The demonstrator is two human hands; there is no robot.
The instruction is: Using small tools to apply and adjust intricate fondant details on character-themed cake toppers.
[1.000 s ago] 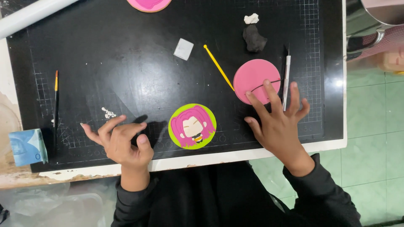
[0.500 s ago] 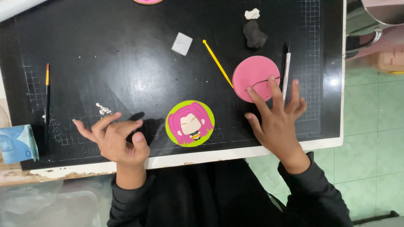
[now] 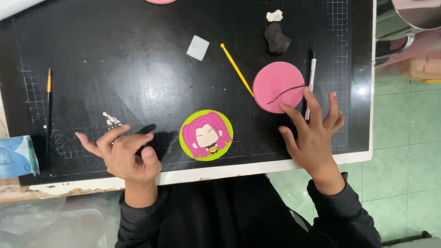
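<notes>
My right hand [image 3: 313, 133] rests on the black cutting mat [image 3: 138, 82] with fingers spread; its index fingertip touches the lower edge of a pink clay disc [image 3: 277, 85] that carries a thin black strand. A craft knife [image 3: 310, 80] lies just right of the disc, under my fingers. My left hand [image 3: 123, 154] hovers at the mat's near edge, fingers loosely curled, holding nothing I can see. Between the hands lies a green disc [image 3: 206, 134] with a pink-haired clay figure on it.
A yellow modelling stick [image 3: 236, 69] lies left of the pink disc. A black clay lump [image 3: 277, 38] and white bit [image 3: 274, 15] sit farther back. Also on the mat: a white square [image 3: 198, 47], a paintbrush [image 3: 48, 94], white crumbs [image 3: 111, 119]. A blue pack [image 3: 16, 156] is at left.
My right hand slid slightly down off the pink disc, now touching only its lower edge. My left hand stayed near the mat's front edge, fingers still curled.
</notes>
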